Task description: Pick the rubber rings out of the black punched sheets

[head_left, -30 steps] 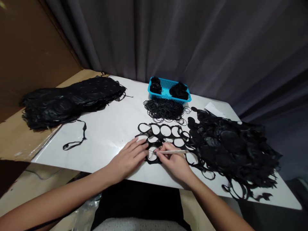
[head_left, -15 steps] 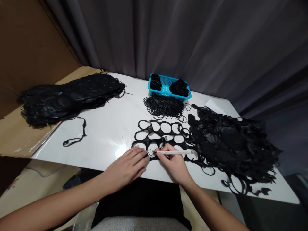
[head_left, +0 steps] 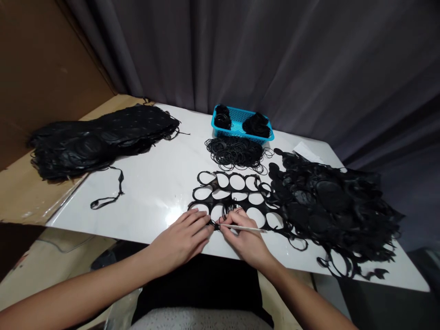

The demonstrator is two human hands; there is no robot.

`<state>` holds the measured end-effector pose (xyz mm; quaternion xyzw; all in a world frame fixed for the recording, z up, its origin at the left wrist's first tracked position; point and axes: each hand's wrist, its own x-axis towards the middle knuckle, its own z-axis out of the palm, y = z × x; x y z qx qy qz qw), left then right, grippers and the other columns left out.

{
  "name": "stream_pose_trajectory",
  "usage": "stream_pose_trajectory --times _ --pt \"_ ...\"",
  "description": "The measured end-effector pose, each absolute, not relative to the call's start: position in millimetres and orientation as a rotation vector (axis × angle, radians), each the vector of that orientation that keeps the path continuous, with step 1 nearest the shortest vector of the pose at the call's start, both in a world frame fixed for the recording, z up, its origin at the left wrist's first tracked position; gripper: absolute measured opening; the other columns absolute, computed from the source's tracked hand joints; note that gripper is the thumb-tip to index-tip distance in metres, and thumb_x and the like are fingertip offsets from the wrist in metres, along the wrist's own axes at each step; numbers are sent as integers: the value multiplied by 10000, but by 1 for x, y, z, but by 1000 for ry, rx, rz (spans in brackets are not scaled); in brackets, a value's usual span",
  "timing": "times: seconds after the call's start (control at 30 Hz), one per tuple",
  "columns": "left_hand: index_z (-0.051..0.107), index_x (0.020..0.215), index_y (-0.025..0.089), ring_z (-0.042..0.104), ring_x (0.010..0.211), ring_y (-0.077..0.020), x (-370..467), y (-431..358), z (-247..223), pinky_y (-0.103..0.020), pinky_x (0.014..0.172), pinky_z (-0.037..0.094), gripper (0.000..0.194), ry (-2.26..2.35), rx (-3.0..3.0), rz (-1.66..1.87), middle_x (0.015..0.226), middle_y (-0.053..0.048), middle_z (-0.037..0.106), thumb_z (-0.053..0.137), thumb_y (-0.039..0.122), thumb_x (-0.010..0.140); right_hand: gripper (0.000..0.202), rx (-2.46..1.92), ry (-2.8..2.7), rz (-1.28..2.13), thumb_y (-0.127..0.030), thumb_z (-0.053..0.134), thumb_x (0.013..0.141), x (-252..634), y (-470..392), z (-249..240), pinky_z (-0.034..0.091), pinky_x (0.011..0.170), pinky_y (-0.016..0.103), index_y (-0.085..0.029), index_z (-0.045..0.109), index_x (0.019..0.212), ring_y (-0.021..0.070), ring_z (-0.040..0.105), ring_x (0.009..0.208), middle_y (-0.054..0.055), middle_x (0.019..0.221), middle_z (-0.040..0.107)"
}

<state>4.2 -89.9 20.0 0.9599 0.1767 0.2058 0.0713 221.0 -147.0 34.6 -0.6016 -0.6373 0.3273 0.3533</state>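
Note:
A black sheet with rows of large round holes (head_left: 225,200) lies near the front edge of the white table. My left hand (head_left: 187,233) rests flat on the sheet's lower left corner, fingers stretched out. My right hand (head_left: 242,233) pinches a thin white pen-like tool (head_left: 244,227), its tip at the sheet's lower edge beside my left fingertips. Several thin black rings (head_left: 229,208) hang by my right fingers. Behind the sheet lies a pile of thin black rings (head_left: 235,152), just in front of a blue basket (head_left: 270,135) with black bundles inside.
A thick stack of black sheets (head_left: 103,137) lies at the left, with a loose black strip (head_left: 120,183) near it. A big heap of black scraps (head_left: 330,201) covers the right side. A white paper (head_left: 305,151) lies behind it. A grey curtain (head_left: 240,55) hangs behind the table.
My right hand has moved slightly down, bringing the tool's tip from inside a hole to the sheet's lower edge. The left hand has stayed in place.

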Motion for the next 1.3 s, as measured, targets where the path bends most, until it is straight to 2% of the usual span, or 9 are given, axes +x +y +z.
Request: stream_pose_trajectory --times 0.13,0.33,0.5,0.6,0.83,0.97,1.07,1.17,1.3 --pt "598 1215 147 505 1232 -251 4 -90 20 -452 1100 404 252 528 2887 590 1216 -104 600 515 201 983 128 -1480 -1883 663 -148 542 923 216 -154 29 418 807 324 -195 511 807 196 511 898 21 872 639" --pt "605 1183 141 496 1236 -260 5 -89 15 -447 1077 407 228 526 2899 612 1190 -94 619 506 207 988 171 -1428 -2278 -114 -78 407 954 216 -152 27 328 829 408 -181 530 895 258 518 1016 91 904 638" --pt "592 1207 152 481 1248 -242 2 -90 9 -450 1141 299 240 503 2880 663 1234 -65 615 500 206 991 142 -1886 -1728 -524 -235 513 919 287 -99 53 319 787 408 -173 547 796 281 522 927 114 874 613" --pt "590 1212 169 472 1254 -234 0 -91 15 -438 1150 264 242 504 2841 658 1242 -58 609 497 206 992 178 -1999 -1511 -252 -297 540 882 324 -76 64 346 817 411 -183 544 746 278 539 909 100 817 623" --pt "602 1115 219 525 997 -179 10 -50 48 -329 890 417 215 601 2436 536 1033 -40 578 411 262 1029 371 -1400 -1011 1326 -344 787 718 303 -79 70 436 786 285 -191 449 703 216 660 933 50 831 693" --pt "538 1261 182 486 1063 -252 35 11 43 -383 902 420 318 1034 2476 458 1137 -104 525 454 344 1001 386 -1171 -711 1505 -293 852 670 284 -77 67 480 802 258 -179 486 712 185 688 888 57 885 711" --pt "611 1020 137 488 972 -280 54 50 34 -395 827 421 226 1043 2523 369 1036 -122 541 615 316 882 311 -1111 -505 1490 -234 863 647 280 -74 62 519 835 261 -160 590 776 170 691 854 77 922 719" --pt "568 806 149 510 848 -215 66 71 29 -328 764 417 67 913 2560 319 877 -76 565 561 182 864 265 -1029 -329 1498 -155 847 624 281 -73 59 543 843 250 -148 622 762 147 680 843 105 976 719" --pt "516 799 139 489 828 -210 70 85 31 -332 768 398 106 958 2595 406 842 -84 551 465 103 884 227 -871 -324 1570 -156 799 671 275 -71 64 553 868 288 -162 575 707 159 664 906 138 1095 699"
